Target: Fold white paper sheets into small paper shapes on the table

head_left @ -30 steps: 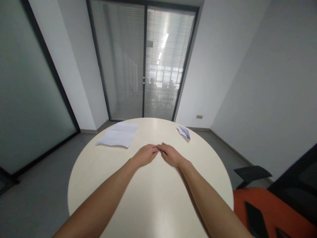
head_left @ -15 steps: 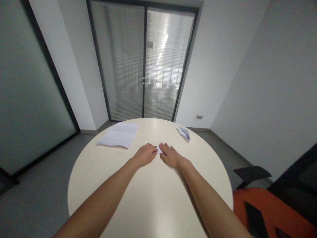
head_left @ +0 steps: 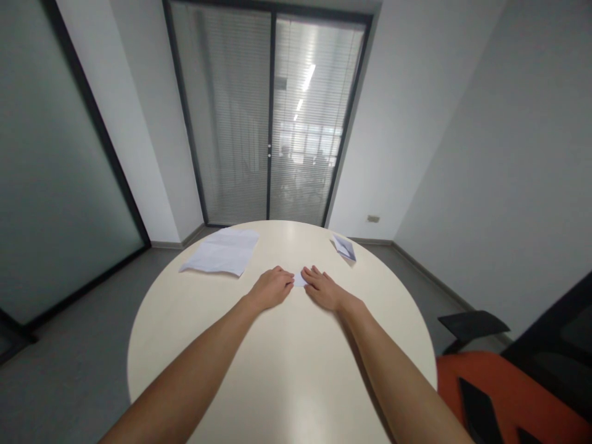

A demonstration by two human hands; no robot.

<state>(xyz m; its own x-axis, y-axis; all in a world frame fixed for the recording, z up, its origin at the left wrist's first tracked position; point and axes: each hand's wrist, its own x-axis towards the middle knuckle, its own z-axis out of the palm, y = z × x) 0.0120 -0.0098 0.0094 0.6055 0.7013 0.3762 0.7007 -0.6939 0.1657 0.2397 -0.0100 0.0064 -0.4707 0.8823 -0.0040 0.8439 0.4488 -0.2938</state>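
Observation:
Both my hands rest on a round cream table (head_left: 282,376) near its middle. A small white piece of paper (head_left: 300,280) lies flat between them. My left hand (head_left: 272,288) lies palm down with its fingers curled, and its fingertips press on the paper's left edge. Palm down too, my right hand (head_left: 324,288) has its fingers stretched out flat and touches the paper's right side. Most of the paper is hidden under the hands.
A white sheet of paper (head_left: 222,253) lies at the table's far left. A small folded paper (head_left: 345,246) sits at the far right edge. An orange chair (head_left: 499,394) with a black armrest stands at my right. Glass doors with blinds lie beyond the table.
My right hand has opened from a curled pose to flat fingers and slid a little to the right, so more of the small paper shows between the hands.

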